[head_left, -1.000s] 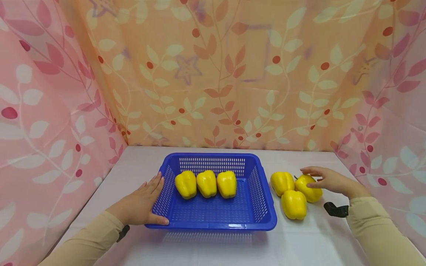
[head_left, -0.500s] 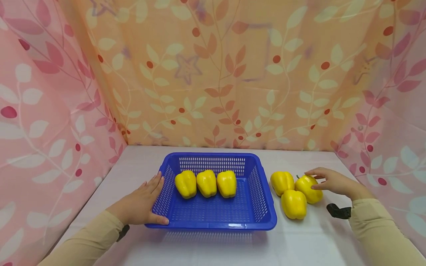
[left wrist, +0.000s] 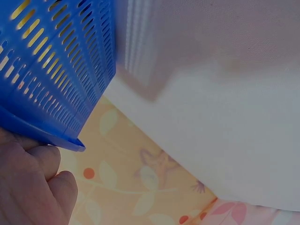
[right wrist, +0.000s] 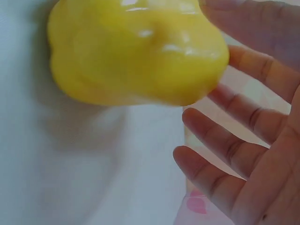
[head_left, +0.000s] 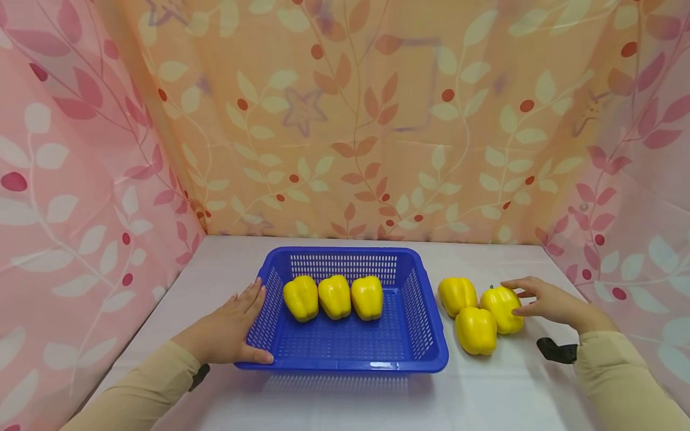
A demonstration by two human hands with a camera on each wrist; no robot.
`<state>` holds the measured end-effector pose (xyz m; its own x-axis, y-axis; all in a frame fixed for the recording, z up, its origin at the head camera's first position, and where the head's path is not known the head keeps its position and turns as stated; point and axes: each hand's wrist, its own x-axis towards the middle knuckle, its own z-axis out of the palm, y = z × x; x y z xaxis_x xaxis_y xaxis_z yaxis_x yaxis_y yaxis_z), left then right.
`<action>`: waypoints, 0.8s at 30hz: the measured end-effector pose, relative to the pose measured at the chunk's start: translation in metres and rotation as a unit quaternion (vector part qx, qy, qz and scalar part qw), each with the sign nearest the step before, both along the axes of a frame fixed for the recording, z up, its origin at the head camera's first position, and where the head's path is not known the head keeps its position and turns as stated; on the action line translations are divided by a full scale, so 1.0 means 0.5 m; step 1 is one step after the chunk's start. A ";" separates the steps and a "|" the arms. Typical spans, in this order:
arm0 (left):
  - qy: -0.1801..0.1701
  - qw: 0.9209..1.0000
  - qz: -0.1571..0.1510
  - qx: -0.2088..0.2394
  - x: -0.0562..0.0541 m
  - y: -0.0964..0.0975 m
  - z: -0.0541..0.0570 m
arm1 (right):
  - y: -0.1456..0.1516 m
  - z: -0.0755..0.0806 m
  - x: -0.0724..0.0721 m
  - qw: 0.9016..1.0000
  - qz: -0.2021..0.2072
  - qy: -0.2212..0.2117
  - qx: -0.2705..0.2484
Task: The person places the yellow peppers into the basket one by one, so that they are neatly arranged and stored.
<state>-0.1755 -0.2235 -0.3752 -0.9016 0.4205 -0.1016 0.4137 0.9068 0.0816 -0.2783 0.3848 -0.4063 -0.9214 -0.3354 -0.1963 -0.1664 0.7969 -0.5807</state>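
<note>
A blue plastic basket (head_left: 345,366) stands on the white table with three yellow bell peppers (head_left: 335,297) in a row inside. My left hand (head_left: 229,328) rests on its left rim, fingers extended and thumb near the front corner. Right of the basket, three more yellow bell peppers form a close group: a back-left one (head_left: 457,296), a front one (head_left: 477,331) and a right one (head_left: 502,309). At the right pepper's outer side is my right hand (head_left: 548,305), thumb and nearest fingers at its surface. The lower fingers (right wrist: 220,138) spread loosely, away from the pepper.
White cloth covers the table (head_left: 323,401). An orange leaf-patterned curtain (head_left: 350,120) hangs behind it, with pink patterned curtains (head_left: 81,179) at both sides. A dark strap piece (head_left: 557,351) sticks out below the right sleeve.
My right hand has drawn to the right. The right pepper has turned and shifted slightly right, its stem now pointing more upward. My left hand and the basket have stayed in place.
</note>
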 end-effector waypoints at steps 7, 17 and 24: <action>-0.003 1.000 0.004 0.000 -0.002 0.000 -0.001 | 0.011 -0.025 0.011 1.000 0.008 0.015 -0.026; -0.001 1.000 0.002 0.001 -0.002 0.000 -0.002 | 0.014 -0.056 0.011 0.999 -0.008 0.003 -0.050; -0.003 1.000 0.004 0.001 -0.003 0.000 -0.002 | 0.014 -0.070 0.014 0.998 0.003 0.030 -0.062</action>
